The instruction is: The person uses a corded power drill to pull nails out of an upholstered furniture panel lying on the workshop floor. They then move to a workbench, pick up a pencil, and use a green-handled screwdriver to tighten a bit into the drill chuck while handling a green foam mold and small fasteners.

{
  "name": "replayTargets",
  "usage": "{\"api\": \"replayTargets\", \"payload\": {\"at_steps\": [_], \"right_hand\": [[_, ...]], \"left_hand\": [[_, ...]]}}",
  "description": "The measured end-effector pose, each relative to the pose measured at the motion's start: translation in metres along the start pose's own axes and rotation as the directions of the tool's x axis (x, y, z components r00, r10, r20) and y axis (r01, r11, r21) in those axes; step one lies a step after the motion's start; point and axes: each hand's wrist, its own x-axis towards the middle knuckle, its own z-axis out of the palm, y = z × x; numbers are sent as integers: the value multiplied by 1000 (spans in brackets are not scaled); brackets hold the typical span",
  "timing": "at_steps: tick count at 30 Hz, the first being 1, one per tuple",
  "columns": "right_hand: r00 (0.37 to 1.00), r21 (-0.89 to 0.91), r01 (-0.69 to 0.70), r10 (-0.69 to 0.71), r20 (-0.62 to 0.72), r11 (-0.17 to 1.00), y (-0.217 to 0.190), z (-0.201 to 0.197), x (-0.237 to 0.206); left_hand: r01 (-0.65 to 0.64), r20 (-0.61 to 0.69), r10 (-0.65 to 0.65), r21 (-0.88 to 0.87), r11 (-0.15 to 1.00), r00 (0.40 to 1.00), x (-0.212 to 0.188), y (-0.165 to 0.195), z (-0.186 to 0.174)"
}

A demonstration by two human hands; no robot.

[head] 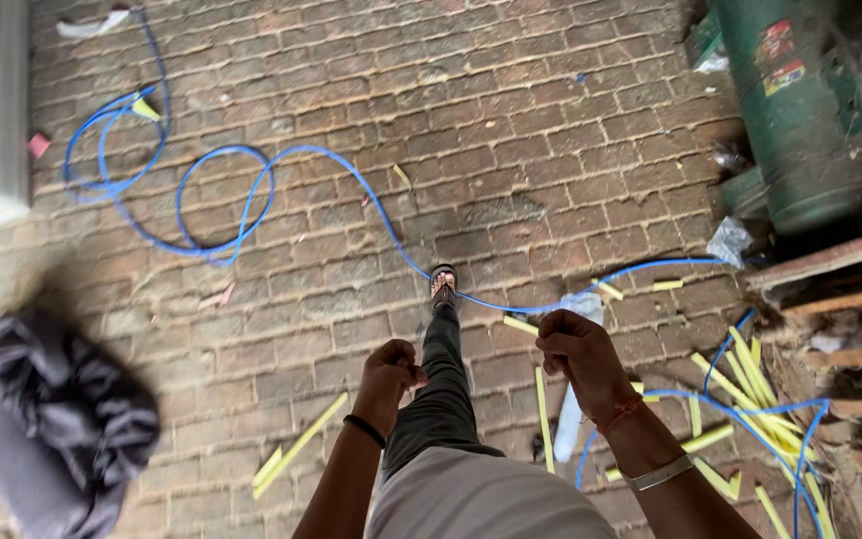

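Observation:
I look straight down at a brick floor. My left hand (388, 377) is closed in a fist above my trouser leg (441, 384); what it grips is too thin to make out. My right hand (579, 359) is also closed, fingers pinched, at about the same height. A long blue hose (251, 195) loops across the bricks and passes under my sandalled foot (442, 286). It runs on to the right toward a tangle of more blue hose (750, 409). Whether either hand holds something is unclear.
A green cylindrical tank (800, 110) stands at the upper right beside wooden planks (835, 265). Yellow strips (750, 384) litter the floor on the right, with another yellow strip (296, 451) lower left. A dark bundle (62, 419) lies at the left. A clear plastic bottle (571, 409) lies near my right hand.

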Motion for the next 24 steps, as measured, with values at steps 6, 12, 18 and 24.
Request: {"api": "replayTargets", "payload": {"at_steps": [6,12,18,24], "right_hand": [[997,77,28,-22,-78,997,-132,2,183],[965,195,184,-139,-221,963,-264,-35,307],[892,381,293,-107,-438,877,-332,-114,461],[859,322,177,13,-512,930,-493,-218,648]], "left_hand": [[21,-34,-15,199,980,999,224,142,93],[-184,362,40,372,910,931,413,287,248],[-276,478,39,437,856,877,568,350,414],[-92,304,-50,436,895,951,719,419,568]]}}
